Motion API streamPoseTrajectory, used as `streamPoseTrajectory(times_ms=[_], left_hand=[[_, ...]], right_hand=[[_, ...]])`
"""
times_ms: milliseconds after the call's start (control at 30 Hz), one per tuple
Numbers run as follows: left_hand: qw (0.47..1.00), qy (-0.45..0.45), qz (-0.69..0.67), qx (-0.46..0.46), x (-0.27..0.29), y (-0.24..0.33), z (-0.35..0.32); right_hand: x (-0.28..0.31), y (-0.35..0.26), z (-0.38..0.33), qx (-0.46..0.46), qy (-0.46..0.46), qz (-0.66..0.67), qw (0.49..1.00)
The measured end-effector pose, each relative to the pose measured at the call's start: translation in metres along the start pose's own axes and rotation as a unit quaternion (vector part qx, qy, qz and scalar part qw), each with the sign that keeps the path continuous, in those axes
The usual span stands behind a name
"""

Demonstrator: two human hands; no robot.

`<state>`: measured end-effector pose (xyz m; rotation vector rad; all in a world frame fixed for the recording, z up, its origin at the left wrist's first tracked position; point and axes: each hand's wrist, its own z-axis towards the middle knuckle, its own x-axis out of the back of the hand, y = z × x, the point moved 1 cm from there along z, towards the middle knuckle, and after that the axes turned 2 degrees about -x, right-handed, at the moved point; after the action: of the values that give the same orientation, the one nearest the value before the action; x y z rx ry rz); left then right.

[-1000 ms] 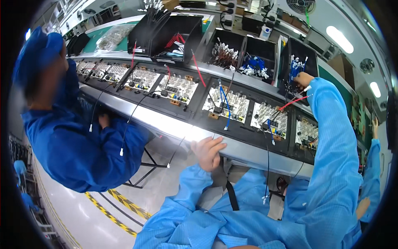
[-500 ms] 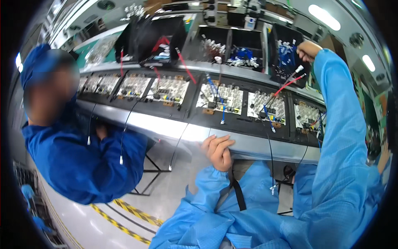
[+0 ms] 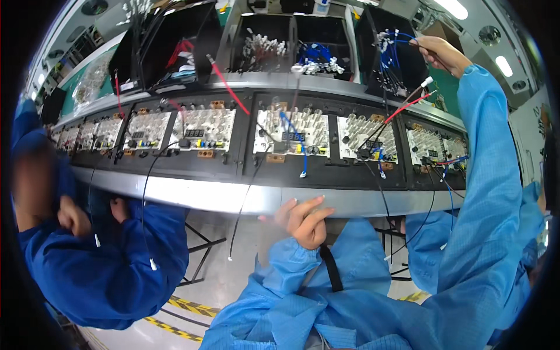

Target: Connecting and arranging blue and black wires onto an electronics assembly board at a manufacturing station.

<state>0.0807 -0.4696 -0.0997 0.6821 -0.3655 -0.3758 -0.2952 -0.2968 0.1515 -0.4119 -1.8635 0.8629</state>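
Note:
My right hand is raised at the upper right, its fingers pinched on a blue wire at the mouth of a black bin. That wire's other end meets a bunch of blue and dark wires with white connectors in the bin. My left hand hovers at the near edge of the metal rail, fingers apart and holding nothing. Beyond it, on the black line, sits a white circuit board with clear tubes, a small display and a blue wire.
More boards line the black fixtures to both sides, with red, blue and black wires sticking up or hanging over the rail. Other black bins stand behind. A co-worker in dark blue sits at the left; another person's light blue clothing shows at the right.
My right hand has drawn back a little from the bin, and a blue wire now stretches from it. My left hand's fingers have spread. The view has shifted, and the co-worker's hands now show.

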Motion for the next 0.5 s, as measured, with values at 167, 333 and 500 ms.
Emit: streamPoseTrajectory(times_ms=[167,333,500], left_hand=[[0.999,-0.004,0.035,0.006,0.002,-0.004,0.0],[0.998,-0.007,0.055,-0.033,0.003,-0.009,-0.001],[0.999,-0.004,0.041,-0.031,-0.002,-0.015,-0.001]], right_hand=[[0.008,0.011,0.003,0.046,0.005,-0.033,0.998],[0.01,0.025,0.018,0.051,-0.023,-0.021,0.998],[0.017,0.022,0.027,0.075,0.025,-0.055,0.995]])
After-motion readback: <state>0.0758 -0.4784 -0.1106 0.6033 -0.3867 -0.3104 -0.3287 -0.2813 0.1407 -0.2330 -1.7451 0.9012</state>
